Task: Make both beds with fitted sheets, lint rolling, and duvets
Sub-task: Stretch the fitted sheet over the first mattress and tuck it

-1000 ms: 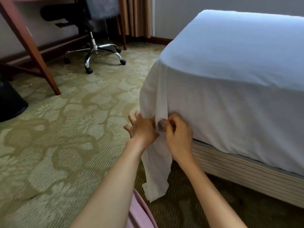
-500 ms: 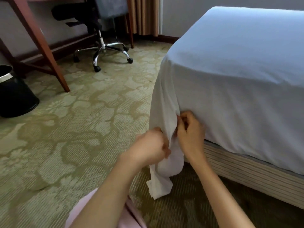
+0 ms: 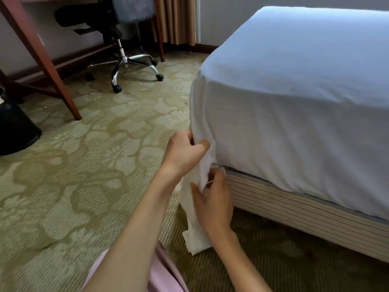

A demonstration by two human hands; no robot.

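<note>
A white sheet (image 3: 294, 114) covers the mattress and hangs down over its near corner. A loose tail of the sheet (image 3: 195, 234) dangles from that corner almost to the carpet. My left hand (image 3: 185, 150) grips the gathered fabric at the corner, thumb on the fold. Lower down, my right hand (image 3: 212, 199) holds the hanging tail, its fingers curled into the cloth just beside the striped bed base (image 3: 305, 220).
A wheeled office chair (image 3: 124, 60) stands at the back beside a wooden desk leg (image 3: 52, 70). A black bin (image 3: 14, 129) sits at the left edge. Patterned green carpet (image 3: 84, 165) spreads left of the bed. Curtains (image 3: 176, 20) hang behind.
My left hand has risen and gripped the fold at the corner. My right hand has slid down the hanging tail toward the bed base.
</note>
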